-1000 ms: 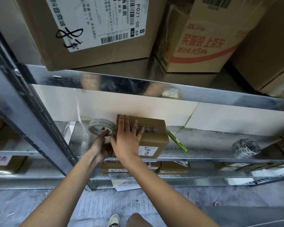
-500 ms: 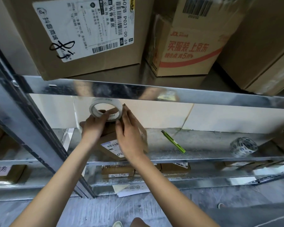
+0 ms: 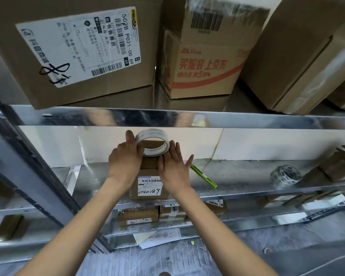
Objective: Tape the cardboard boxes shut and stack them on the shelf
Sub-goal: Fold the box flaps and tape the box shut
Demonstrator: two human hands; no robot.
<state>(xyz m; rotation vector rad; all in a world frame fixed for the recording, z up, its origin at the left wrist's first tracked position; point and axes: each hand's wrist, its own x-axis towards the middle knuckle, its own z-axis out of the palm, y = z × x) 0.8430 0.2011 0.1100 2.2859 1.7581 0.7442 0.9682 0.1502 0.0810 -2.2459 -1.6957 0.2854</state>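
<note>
A small cardboard box (image 3: pixel 147 168) with a white label marked 040189 stands on the middle metal shelf (image 3: pixel 237 188), near its front edge. My left hand (image 3: pixel 126 158) grips a roll of clear tape (image 3: pixel 152 143) held upright over the box's far end, thumb on the roll's outer face. My right hand (image 3: pixel 174 166) lies with straight fingers along the box's right side, fingertips touching the roll's right edge.
A green utility knife (image 3: pixel 203 176) lies right of the box. A second printed tape roll (image 3: pixel 286 175) and torn cardboard (image 3: pixel 339 166) sit at the far right. Large boxes (image 3: pixel 78 52) fill the shelf above. Small parcels (image 3: pixel 137 216) sit below.
The box was turned from lying on its side to standing with the label toward me. The tape roll rose from beside the box to over its far end.
</note>
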